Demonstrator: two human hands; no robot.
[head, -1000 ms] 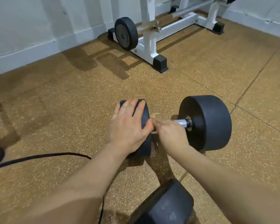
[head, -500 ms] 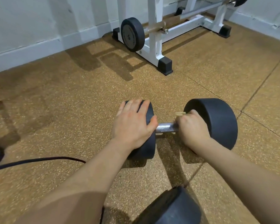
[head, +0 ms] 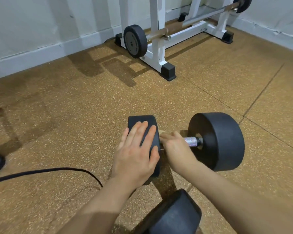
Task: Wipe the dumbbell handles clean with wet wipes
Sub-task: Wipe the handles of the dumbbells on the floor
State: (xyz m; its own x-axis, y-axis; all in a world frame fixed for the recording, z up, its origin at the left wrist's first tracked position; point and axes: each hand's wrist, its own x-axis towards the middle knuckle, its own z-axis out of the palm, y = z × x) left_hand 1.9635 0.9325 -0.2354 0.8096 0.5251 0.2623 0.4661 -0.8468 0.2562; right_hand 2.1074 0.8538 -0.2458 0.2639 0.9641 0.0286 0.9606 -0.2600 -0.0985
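A black dumbbell (head: 216, 141) lies on the brown speckled floor, its metal handle (head: 191, 141) showing near the right head. My left hand (head: 136, 154) rests flat with straight fingers on the left head (head: 142, 120). My right hand (head: 174, 147) is curled round the left end of the handle, next to the left head. A pale scrap of wipe (head: 162, 132) pokes out above its fingers; most of the wipe is hidden in the hand.
A second black dumbbell head (head: 174, 215) lies close in front at the bottom. A black cable (head: 49, 170) curves across the floor on the left. A white rack (head: 157, 39) with a barbell and plate (head: 134, 41) stands by the far wall.
My right hand slid left along the handle, from beside the right head back to the left head, baring the knurled metal. My left hand stayed on the left head.
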